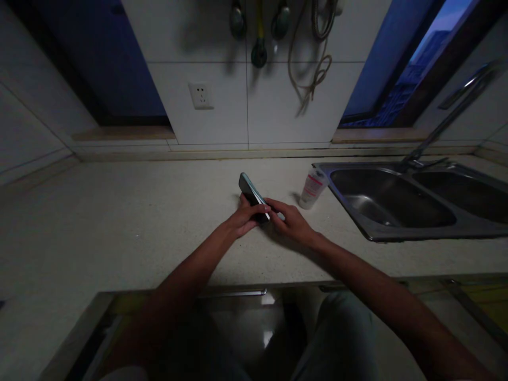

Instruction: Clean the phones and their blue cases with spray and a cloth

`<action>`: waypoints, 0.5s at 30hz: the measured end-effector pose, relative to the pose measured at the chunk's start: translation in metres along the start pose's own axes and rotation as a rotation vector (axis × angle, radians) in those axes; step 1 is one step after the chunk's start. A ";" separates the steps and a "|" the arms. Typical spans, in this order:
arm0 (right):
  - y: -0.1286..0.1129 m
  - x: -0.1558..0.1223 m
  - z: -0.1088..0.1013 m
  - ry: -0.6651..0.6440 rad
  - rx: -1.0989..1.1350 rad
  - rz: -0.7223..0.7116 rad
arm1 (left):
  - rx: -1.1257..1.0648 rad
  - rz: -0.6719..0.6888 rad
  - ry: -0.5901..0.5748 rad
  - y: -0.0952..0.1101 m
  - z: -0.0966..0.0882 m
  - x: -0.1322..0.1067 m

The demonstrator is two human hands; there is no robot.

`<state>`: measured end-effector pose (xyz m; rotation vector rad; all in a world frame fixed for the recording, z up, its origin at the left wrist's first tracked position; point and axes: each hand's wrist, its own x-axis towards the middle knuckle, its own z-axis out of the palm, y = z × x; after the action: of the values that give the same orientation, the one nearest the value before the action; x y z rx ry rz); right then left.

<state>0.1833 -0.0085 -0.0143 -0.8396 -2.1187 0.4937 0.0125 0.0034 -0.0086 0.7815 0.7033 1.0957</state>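
A dark phone with a light blue edge (249,190) stands tilted on the pale countertop (119,222), its upper end pointing away from me. My left hand (246,218) is closed round its lower end, thumb on top. Just to the right, my right hand (292,221) touches the same lower end with its fingertips curled in a pinch. Whether anything small sits between those fingers is hidden in the dim light.
A small white bottle with a red label (313,188) stands right of the hands, beside a steel double sink (400,203) with a faucet (448,124). A wall socket (201,96), hanging utensils (259,32) and a cord (313,69) are on the back wall.
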 end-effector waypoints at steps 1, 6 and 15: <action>0.001 0.000 -0.001 -0.007 -0.034 -0.018 | 0.002 0.007 -0.006 0.000 0.001 0.000; 0.003 0.001 -0.004 -0.083 -0.251 -0.097 | 0.076 -0.017 -0.069 0.002 -0.001 0.003; -0.010 0.008 0.007 -0.177 -0.427 -0.052 | 0.012 -0.031 -0.049 0.009 0.001 0.005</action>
<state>0.1693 -0.0103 -0.0083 -1.0018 -2.4479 0.0858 0.0107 0.0099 -0.0009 0.8029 0.6795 1.0413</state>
